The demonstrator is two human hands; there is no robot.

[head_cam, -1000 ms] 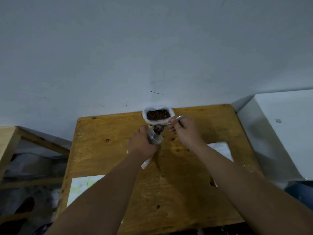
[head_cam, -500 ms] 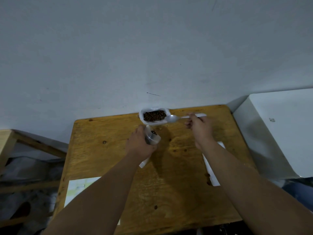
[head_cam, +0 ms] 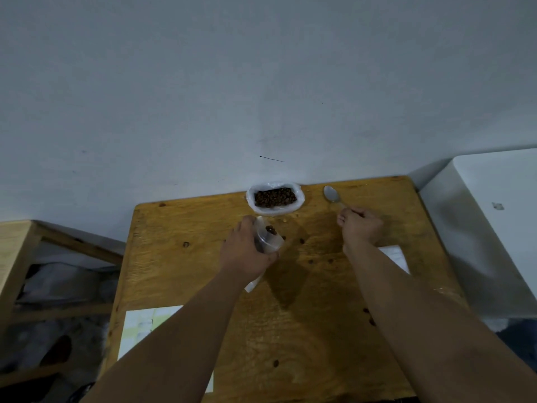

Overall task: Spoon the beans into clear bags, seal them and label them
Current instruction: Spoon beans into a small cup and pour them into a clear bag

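Observation:
A white container of brown beans [head_cam: 275, 197] stands at the far edge of the wooden table [head_cam: 305, 330], against the wall. My left hand [head_cam: 244, 251] grips a small clear bag [head_cam: 268, 238] with its mouth held open toward the container; a few beans lie inside it. My right hand [head_cam: 360, 226] holds the handle of a metal spoon [head_cam: 331, 194], whose empty bowl points toward the wall, right of the container. One loose bean [head_cam: 285, 219] lies on the table in front of the container.
A sheet of labels [head_cam: 145, 324] lies at the table's near left under my left forearm. White paper [head_cam: 395, 257] shows beside my right forearm. A white box-like surface [head_cam: 494, 228] stands to the right, a wooden frame [head_cam: 20, 251] to the left.
My right hand has drawn the spoon away from the bag and swung it right, past the container. The spoon bowl is now empty. The left hand keeps the bag in place.

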